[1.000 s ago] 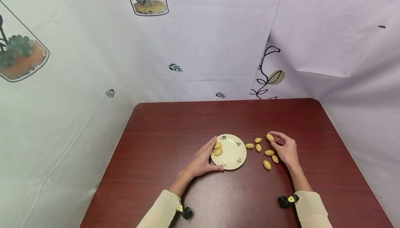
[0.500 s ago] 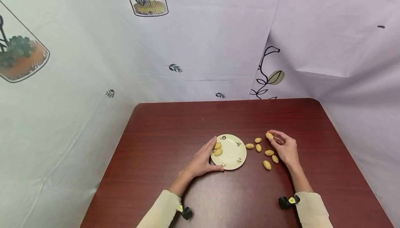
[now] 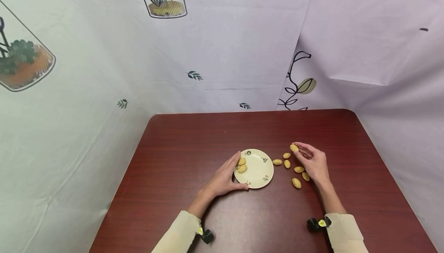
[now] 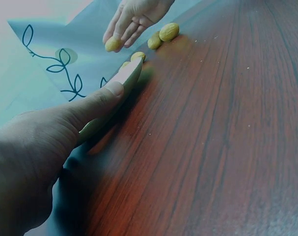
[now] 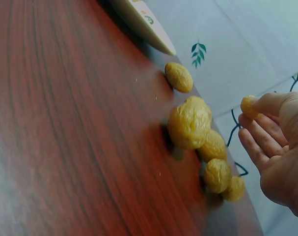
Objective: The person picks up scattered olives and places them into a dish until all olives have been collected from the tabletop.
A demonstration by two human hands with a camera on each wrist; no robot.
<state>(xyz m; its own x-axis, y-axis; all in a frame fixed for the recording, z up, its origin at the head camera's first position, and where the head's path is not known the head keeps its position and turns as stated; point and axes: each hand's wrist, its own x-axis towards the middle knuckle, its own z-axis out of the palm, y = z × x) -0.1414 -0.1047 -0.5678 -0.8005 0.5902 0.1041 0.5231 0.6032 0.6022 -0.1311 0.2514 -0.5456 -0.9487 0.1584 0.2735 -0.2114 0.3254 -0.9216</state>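
My left hand [image 3: 222, 179] holds the left rim of a small cream plate [image 3: 258, 174] with printed flowers, thumb at the near edge and fingers along the far side. Two wrinkled yellow oval fruits [image 3: 242, 168] lie on the plate beside those fingers. In the left wrist view the thumb [image 4: 114, 88] sits on the plate's rim; the other fingers are hidden. Another yellow oval fruit [image 3: 293, 147] is pinched between thumb and fingertips of my right hand [image 3: 315, 163], raised over the table. Several more fruits [image 3: 299, 170] lie loose between the plate and that hand.
The dark red wooden table [image 3: 187, 141] ends at a hanging white cloth [image 3: 222, 52] printed with plants, at the back and sides. One loose fruit [image 3: 277, 162] lies right by the plate's right edge. A black camera [image 3: 313, 225] sits at the right wrist.
My right hand has moved a little left and away from me, carrying the pinched fruit. The left hand, the plate and the loose fruits have stayed put.
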